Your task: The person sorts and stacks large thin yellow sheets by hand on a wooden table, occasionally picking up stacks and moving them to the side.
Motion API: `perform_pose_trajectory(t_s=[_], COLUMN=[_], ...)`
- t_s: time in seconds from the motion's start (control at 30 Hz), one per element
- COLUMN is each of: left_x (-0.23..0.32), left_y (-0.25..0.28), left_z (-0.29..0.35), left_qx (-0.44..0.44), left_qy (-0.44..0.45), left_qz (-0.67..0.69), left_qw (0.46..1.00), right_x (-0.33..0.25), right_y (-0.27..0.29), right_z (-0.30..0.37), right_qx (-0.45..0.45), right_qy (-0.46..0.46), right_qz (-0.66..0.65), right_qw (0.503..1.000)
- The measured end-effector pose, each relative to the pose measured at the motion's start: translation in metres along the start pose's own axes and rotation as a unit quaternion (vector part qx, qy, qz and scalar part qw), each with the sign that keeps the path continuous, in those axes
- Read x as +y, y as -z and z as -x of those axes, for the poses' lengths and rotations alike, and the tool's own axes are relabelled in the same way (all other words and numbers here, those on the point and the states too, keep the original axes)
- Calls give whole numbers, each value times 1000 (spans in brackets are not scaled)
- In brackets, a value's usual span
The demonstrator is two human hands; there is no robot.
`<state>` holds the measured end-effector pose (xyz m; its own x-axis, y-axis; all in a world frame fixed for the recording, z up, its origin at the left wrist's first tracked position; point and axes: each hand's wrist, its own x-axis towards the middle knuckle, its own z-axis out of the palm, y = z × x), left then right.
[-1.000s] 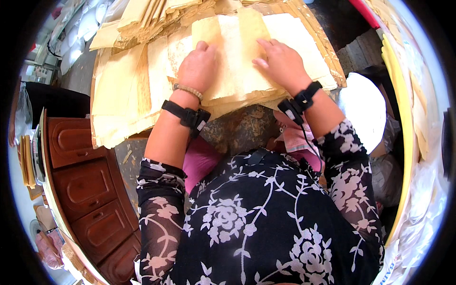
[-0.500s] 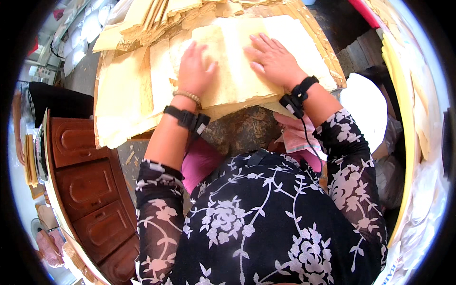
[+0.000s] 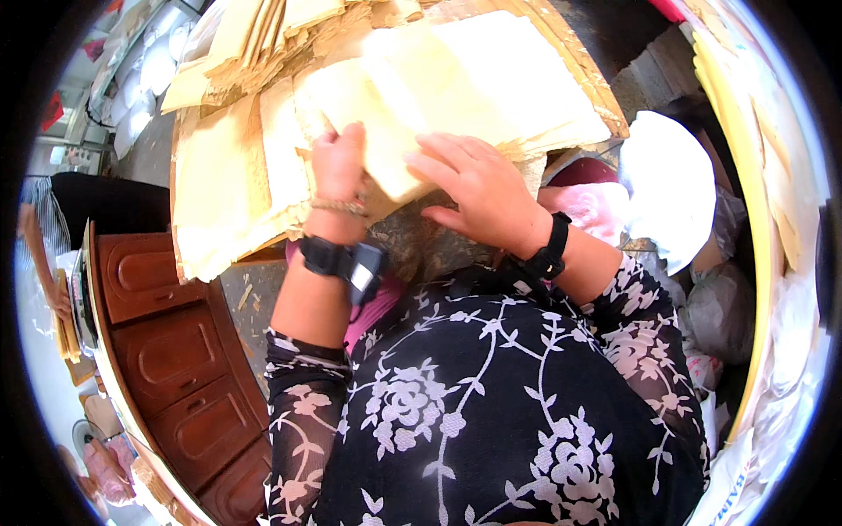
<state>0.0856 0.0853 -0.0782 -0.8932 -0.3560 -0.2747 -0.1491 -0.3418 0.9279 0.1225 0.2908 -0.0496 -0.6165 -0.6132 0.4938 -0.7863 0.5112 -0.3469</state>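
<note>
Thin pale yellow sheets with ragged edges [image 3: 478,83] lie in overlapping layers on a worn board. My left hand [image 3: 338,168] is at the near edge of the top layers, its fingers curled in and somewhat smeared; what they hold, if anything, does not show. To its right, my right hand [image 3: 481,191] hovers over the near edge with fingers stretched out and thumb apart. A beaded bracelet [image 3: 340,208] and a black strap device [image 3: 338,263] are on my left wrist; another black strap [image 3: 554,247] is on the right.
Folded yellowish sheets [image 3: 263,44] are heaped at the board's far left. The wooden board's edge [image 3: 574,48] shows at right. Brown cabinet doors [image 3: 167,337] stand to my left, a white rounded thing [image 3: 667,184] to my right. Another person's arm [image 3: 46,263] shows at far left.
Both hands have come back toward me from the middle of the sheets to their near edge. The left fingers have curled in; the top sheet's near edge has shifted.
</note>
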Motion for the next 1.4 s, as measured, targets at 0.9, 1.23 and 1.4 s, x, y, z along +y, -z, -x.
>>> perform_pose_trajectory(t_s=[0.9,1.23,1.4], left_x=[5,-14,-27], left_y=[6,-38,-48], left_z=[-27,-6,14], left_qx=[-43,79,-209], left_qy=[-188,-528,-434], left_qz=[-428,-648,-671], left_qw=[883,543,564], right_x=[102,105,94], right_y=[25,14,20], right_z=[22,17,10], right_qx=[85,27,19], right_qy=[-450,-356,-372], right_qz=[-151,208,230], right_qw=[876,911,899])
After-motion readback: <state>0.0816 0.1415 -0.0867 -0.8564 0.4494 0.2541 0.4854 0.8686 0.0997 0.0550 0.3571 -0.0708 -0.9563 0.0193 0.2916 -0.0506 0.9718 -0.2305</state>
